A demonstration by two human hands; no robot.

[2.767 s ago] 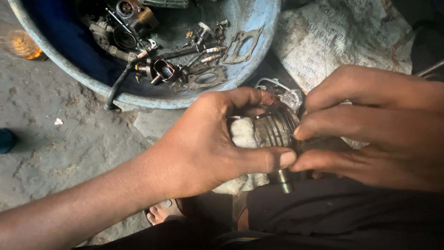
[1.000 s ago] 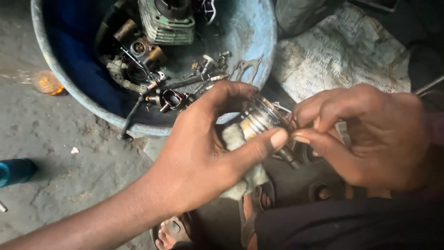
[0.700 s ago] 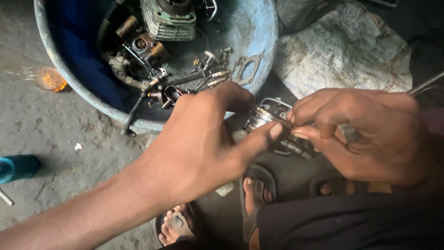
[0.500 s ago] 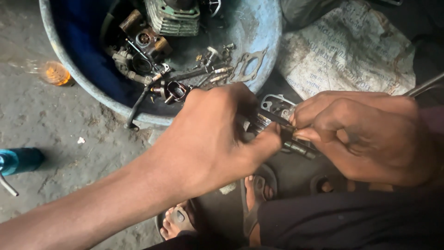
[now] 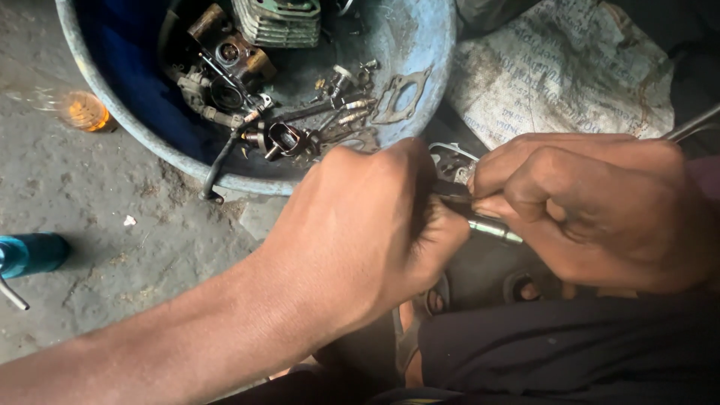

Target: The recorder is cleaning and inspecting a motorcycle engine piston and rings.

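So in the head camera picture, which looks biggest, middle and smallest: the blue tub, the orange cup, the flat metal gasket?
1. blue tub
2. flat metal gasket
3. orange cup, looks nearly gasket-sized, so that order is unsure.

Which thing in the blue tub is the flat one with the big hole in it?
Look into the big blue tub at the top, above the left hand. On its pale right side, beside the small screws, lies a flat grey gasket. Unlike the chunky, greasy parts around it, it is thin, with a big cut-out hole.

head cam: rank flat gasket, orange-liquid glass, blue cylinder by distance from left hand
From the left hand:
1. Flat gasket, in the tub, just above the hand.
2. Orange-liquid glass, on the ground, upper left.
3. Blue cylinder, at the far left edge.
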